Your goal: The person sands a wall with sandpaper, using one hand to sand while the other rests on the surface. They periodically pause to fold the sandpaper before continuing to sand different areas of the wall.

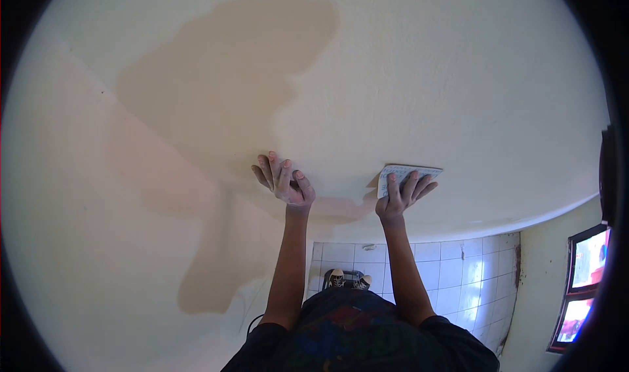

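Note:
My right hand (pixel 401 194) presses a piece of sandpaper (pixel 426 171) against the pale wall (pixel 393 97). Its light back with printed lettering faces me, and the fingers lie spread across it with the thumb side at the lower left. To the left, my left hand (pixel 286 181) is held up near the wall, palm partly turned toward me, fingers apart and slightly curled, with nothing in it. Whitish dust coats both hands. Whether the left fingertips touch the wall cannot be made out.
A wall corner (pixel 157 136) runs down on the left, under my shadow. Far below lies a white tiled floor (pixel 445 267). My shoes (pixel 337 280) stand on a dark raised support (pixel 325 281). A dark-framed window (pixel 580 287) is at the lower right.

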Tool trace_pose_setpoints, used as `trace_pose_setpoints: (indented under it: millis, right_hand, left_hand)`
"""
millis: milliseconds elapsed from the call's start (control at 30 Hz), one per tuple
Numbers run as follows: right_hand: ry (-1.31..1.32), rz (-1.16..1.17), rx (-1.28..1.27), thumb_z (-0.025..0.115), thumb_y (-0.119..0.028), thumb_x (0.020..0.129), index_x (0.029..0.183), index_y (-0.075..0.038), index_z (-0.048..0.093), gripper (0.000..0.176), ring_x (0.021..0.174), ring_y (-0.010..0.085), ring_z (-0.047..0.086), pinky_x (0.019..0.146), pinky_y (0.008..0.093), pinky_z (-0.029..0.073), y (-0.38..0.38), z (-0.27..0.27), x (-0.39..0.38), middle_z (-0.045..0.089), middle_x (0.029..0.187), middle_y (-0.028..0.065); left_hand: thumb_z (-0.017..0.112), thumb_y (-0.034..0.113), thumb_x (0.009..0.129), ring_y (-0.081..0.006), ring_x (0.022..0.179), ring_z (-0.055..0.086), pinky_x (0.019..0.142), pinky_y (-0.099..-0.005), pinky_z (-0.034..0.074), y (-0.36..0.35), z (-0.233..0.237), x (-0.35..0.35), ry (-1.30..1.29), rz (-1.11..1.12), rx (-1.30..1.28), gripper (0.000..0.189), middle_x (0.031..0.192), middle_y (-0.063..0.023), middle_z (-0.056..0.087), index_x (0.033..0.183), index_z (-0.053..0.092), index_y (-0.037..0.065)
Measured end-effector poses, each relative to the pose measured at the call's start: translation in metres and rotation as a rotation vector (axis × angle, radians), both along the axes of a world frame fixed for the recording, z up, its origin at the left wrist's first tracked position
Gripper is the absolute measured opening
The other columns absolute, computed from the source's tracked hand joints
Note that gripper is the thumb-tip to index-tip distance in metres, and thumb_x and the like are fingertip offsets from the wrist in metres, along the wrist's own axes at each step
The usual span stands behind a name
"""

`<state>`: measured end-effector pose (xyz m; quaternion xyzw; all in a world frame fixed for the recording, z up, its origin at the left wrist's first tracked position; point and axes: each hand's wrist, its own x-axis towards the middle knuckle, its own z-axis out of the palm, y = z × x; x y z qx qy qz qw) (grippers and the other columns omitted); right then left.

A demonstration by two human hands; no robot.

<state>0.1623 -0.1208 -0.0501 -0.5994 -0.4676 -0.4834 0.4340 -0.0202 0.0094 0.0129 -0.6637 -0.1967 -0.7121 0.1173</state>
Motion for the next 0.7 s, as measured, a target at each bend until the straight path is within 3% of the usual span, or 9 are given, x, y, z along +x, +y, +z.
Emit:
trace_pose_setpoints:
  millis: [100,200,267,367,500,567,600,667,700]
  right_hand:
    - [-0.012,0.004,-0.019,0.042,-0.014,0.085,0.125,-0.023,0.059,0.045,0.143,0.0425,0.008,0.110,0.0652,-0.005,-0.007,0.009,0.007,0.027,0.152,0.0155]
    - [-0.004,-0.011,0.011,0.044,-0.016,0.087,0.127,-0.020,0.058,0.043,0.143,0.0399,0.010,0.110,0.0642,-0.006,-0.006,0.055,0.007,0.028,0.152,0.0159]
    - [0.262,0.037,0.129,0.043,-0.017,0.082,0.121,-0.027,0.063,0.045,0.143,0.0435,0.007,0.109,0.0648,-0.008,-0.001,0.082,0.000,0.028,0.153,0.0132]
    - [0.318,0.025,0.190,0.043,-0.013,0.078,0.122,-0.023,0.063,0.050,0.142,0.0454,0.008,0.108,0.0653,-0.008,0.013,0.099,-0.016,0.028,0.152,0.0169]
    - [0.120,0.054,0.021,0.049,-0.012,0.081,0.122,-0.021,0.063,0.045,0.144,0.0382,0.007,0.109,0.0653,-0.007,0.010,0.043,-0.026,0.028,0.152,0.0143]
    - [-0.074,0.059,-0.095,0.051,-0.015,0.081,0.119,-0.027,0.065,0.042,0.144,0.0374,0.009,0.109,0.0659,-0.007,0.006,-0.005,-0.016,0.031,0.151,0.0101]
    - [-0.074,0.060,-0.095,0.051,-0.015,0.081,0.119,-0.027,0.065,0.042,0.144,0.0374,0.009,0.109,0.0659,-0.007,-0.003,-0.007,-0.008,0.031,0.151,0.0101]
    - [-0.070,-0.019,-0.155,0.055,-0.024,0.082,0.111,-0.042,0.066,0.036,0.144,0.0301,0.018,0.111,0.0662,-0.004,-0.013,-0.003,0.007,0.039,0.147,-0.0011]
    - [-0.038,-0.001,-0.072,0.053,-0.026,0.084,0.110,-0.038,0.068,0.032,0.143,0.0320,0.019,0.112,0.0649,-0.004,-0.013,0.016,0.013,0.043,0.146,0.0010]
  left_hand:
    - [0.043,0.016,0.095,-0.0372,0.141,0.024,0.114,-0.0550,0.006,0.001,-0.001,-0.001,0.012,-0.010,-0.005,0.033,0.144,-0.0146,0.042,0.128,0.047,0.009]
    - [0.043,0.017,0.095,-0.0371,0.141,0.024,0.114,-0.0550,0.006,0.002,-0.001,-0.001,0.014,-0.015,-0.009,0.033,0.144,-0.0146,0.042,0.127,0.047,0.009]
    - [0.043,0.017,0.095,-0.0371,0.141,0.024,0.114,-0.0548,0.005,0.001,0.000,0.001,-0.004,-0.014,0.008,0.033,0.144,-0.0149,0.042,0.127,0.047,0.009]
    - [0.042,0.017,0.095,-0.0374,0.141,0.024,0.114,-0.0550,0.005,0.001,-0.001,0.000,0.004,-0.006,0.007,0.033,0.144,-0.0152,0.042,0.127,0.047,0.010]
    - [0.042,0.018,0.095,-0.0369,0.141,0.024,0.114,-0.0549,0.005,0.002,-0.002,-0.001,0.009,-0.002,-0.001,0.034,0.144,-0.0150,0.042,0.128,0.047,0.010]
    - [0.042,0.018,0.096,-0.0362,0.141,0.024,0.114,-0.0546,0.005,0.002,0.001,0.001,-0.001,-0.014,0.021,0.035,0.144,-0.0147,0.042,0.129,0.046,0.010]
    - [0.042,0.018,0.096,-0.0362,0.141,0.024,0.114,-0.0546,0.005,0.001,-0.001,0.000,0.000,-0.013,0.022,0.035,0.144,-0.0147,0.042,0.129,0.046,0.010]
    - [0.042,0.018,0.095,-0.0363,0.141,0.024,0.114,-0.0545,0.004,0.003,-0.002,-0.001,0.009,-0.011,0.013,0.035,0.145,-0.0151,0.041,0.130,0.046,0.010]
    - [0.042,0.018,0.095,-0.0363,0.141,0.024,0.114,-0.0545,0.004,0.004,-0.001,-0.001,0.014,-0.011,0.017,0.035,0.145,-0.0151,0.041,0.130,0.046,0.010]
